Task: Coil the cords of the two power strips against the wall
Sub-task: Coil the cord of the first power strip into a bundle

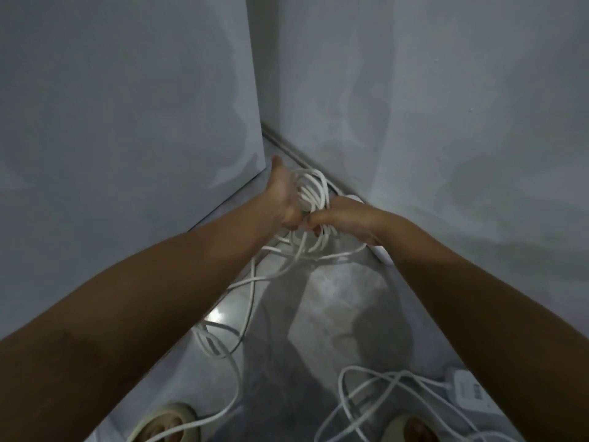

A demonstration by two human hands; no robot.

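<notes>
Both arms reach forward into a grey corner. My left hand (282, 194) holds a bundle of white cord loops (314, 191) wound around it, thumb up. My right hand (345, 220) grips the same cord just below the bundle. The loose end of this cord (245, 283) trails down over the floor toward my left foot. A white power strip (382, 252) lies along the right wall, mostly hidden behind my right wrist. A second power strip (467, 390) lies at the lower right, its cord (376, 397) in loose tangled loops on the floor.
Grey walls close in on the left (127, 122) and right (446, 106), meeting at a narrow corner. The glossy grey floor (334, 307) runs between them. My two sandalled feet show at the bottom, the left foot (169, 425) and the right foot (411, 430).
</notes>
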